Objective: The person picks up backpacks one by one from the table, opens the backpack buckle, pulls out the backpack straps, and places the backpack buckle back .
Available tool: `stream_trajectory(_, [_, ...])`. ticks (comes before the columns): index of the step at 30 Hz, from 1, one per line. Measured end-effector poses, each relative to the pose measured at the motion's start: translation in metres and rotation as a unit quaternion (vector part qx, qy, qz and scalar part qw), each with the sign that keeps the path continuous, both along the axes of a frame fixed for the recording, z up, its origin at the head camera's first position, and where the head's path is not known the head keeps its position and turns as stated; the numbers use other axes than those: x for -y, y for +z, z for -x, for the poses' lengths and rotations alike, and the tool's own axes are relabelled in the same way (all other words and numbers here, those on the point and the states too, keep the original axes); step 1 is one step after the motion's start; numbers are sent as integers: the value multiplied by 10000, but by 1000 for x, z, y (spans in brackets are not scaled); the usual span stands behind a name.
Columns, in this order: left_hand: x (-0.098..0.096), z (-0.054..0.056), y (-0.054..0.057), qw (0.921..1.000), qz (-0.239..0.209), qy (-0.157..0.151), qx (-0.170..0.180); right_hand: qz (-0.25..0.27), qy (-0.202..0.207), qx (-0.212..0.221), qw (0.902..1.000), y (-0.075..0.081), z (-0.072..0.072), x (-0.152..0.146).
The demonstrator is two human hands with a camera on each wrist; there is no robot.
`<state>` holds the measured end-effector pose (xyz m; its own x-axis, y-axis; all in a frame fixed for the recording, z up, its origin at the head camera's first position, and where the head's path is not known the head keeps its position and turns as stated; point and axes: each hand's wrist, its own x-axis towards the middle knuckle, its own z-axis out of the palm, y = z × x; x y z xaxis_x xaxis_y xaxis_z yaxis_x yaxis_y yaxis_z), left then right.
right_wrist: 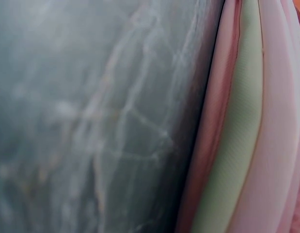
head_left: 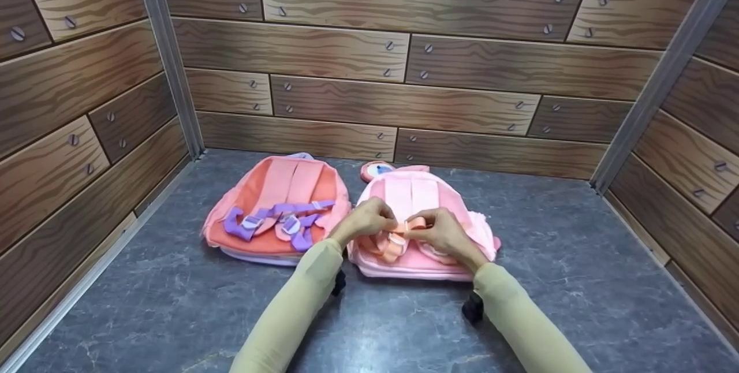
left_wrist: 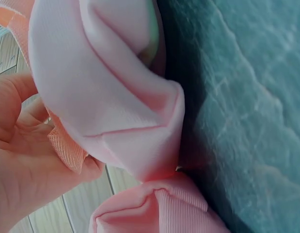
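Observation:
A pink backpack (head_left: 453, 205) lies on the tabletop with its shoulder-strap side up. Over its lower part both hands hold an orange webbing strap (head_left: 417, 223) that has a small pale slider on it. My left hand (head_left: 368, 217) pinches the strap on the left, and my right hand (head_left: 443, 233) pinches it on the right. In the left wrist view, the left hand (left_wrist: 23, 145) curls beside the orange webbing (left_wrist: 68, 148) behind pink fabric (left_wrist: 106, 97). The right wrist view shows only the backpack's side (right_wrist: 278, 121) and the tabletop, not the hand.
To the left lies a coral backpack (head_left: 277, 182) with purple straps (head_left: 300, 208). A round eye-like decoration (head_left: 378, 170) pokes out behind the pink one. Wood-patterned walls (head_left: 335, 49) enclose the dark marbled tabletop (head_left: 190, 304) at the back and sides.

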<state>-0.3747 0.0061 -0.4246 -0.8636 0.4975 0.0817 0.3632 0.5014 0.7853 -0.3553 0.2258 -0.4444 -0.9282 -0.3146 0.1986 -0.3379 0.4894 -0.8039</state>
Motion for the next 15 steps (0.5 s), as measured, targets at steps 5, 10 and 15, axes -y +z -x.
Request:
stream_trajectory(5, [-3,-1,0,10000,-12,-26,23,15,-2,24,10000,0,0,-1])
stream_trajectory(10, [-6,-1,-1,9998,60,-104,-126,78,26,-7,10000,1,-1,-1])
stream_trajectory(15, [-6,-1,-2,9997,47,-165,-179,137,46,-74,9999,0,-1,-1])
